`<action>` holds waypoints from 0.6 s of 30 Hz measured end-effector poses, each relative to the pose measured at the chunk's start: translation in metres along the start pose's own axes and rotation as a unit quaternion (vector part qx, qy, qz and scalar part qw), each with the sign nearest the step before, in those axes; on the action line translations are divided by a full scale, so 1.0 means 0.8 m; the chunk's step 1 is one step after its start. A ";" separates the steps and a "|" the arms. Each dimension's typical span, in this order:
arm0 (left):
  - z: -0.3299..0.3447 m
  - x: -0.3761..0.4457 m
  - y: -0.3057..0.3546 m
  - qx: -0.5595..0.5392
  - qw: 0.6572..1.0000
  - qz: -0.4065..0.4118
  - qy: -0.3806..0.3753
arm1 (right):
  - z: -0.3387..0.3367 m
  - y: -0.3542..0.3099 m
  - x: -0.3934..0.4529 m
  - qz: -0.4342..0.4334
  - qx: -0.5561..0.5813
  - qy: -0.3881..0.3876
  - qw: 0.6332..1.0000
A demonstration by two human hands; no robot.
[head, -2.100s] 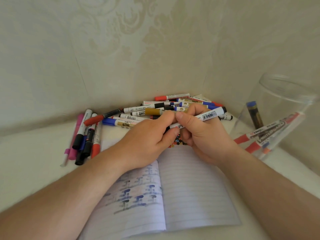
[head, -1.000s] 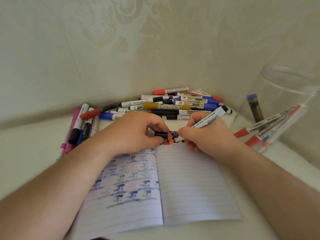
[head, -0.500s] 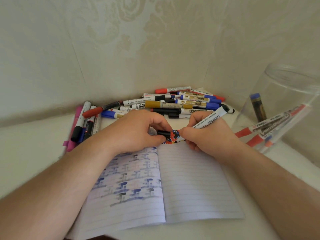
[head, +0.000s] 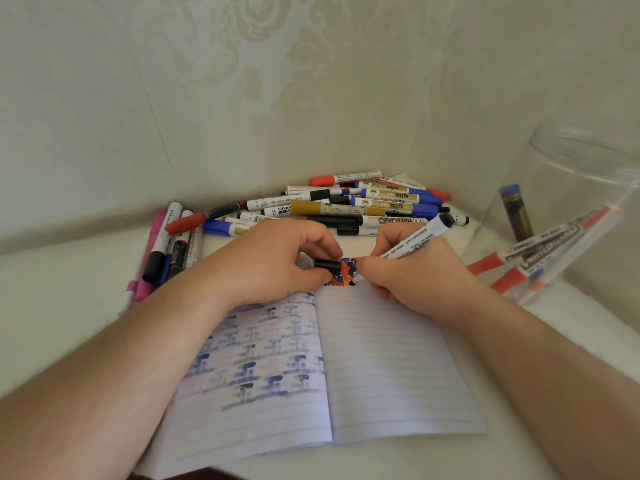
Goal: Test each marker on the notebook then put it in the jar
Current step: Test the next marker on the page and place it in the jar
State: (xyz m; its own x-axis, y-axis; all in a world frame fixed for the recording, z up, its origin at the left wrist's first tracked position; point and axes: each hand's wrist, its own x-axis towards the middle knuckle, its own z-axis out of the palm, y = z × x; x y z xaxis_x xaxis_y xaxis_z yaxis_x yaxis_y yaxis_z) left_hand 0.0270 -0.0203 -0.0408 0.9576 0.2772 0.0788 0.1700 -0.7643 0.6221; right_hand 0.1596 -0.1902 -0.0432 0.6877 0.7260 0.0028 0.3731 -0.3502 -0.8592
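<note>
An open lined notebook lies in front of me, with blue and black test marks on its left page. My right hand grips a white marker with its tip down on a patch of coloured scribbles at the top of the right page. My left hand pinches the marker's black cap just left of the scribbles. At the right stands a clear jar with several markers inside.
A heap of markers in red, blue, gold and black lies against the wall behind the notebook. More markers, pink, black and red, lie at the left. Patterned walls close in the corner behind.
My hands pulled the black cap off the white marker, then lowered to the notebook. The marker tip now rests on the scribble patch, and the cap stays in my left hand.
</note>
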 end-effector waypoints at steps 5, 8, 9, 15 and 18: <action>-0.001 0.000 -0.001 0.003 1.000 -0.002 -0.003 | -0.001 0.000 0.002 0.013 0.017 0.001 1.000; 0.001 0.001 -0.001 0.005 1.000 0.001 -0.002 | -0.001 0.001 0.002 0.012 0.013 0.003 1.000; 0.001 0.001 -0.002 0.006 1.000 0.003 -0.002 | -0.001 0.001 0.002 0.010 0.011 0.001 1.000; 0.003 0.003 -0.007 0.010 1.000 0.004 0.018 | -0.005 0.001 0.006 -0.018 0.070 0.017 0.997; 0.003 0.004 -0.007 -0.024 0.998 0.012 0.051 | -0.017 0.000 0.009 -0.044 0.258 0.000 0.965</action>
State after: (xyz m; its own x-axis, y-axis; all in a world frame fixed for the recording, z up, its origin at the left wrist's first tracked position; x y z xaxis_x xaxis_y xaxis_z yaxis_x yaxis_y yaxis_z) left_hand 0.0297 -0.0166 -0.0456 0.9322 0.3186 0.1717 0.1331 -0.7429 0.6560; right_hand 0.1728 -0.1931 -0.0359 0.6673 0.7397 0.0863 0.0698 0.0532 -0.9961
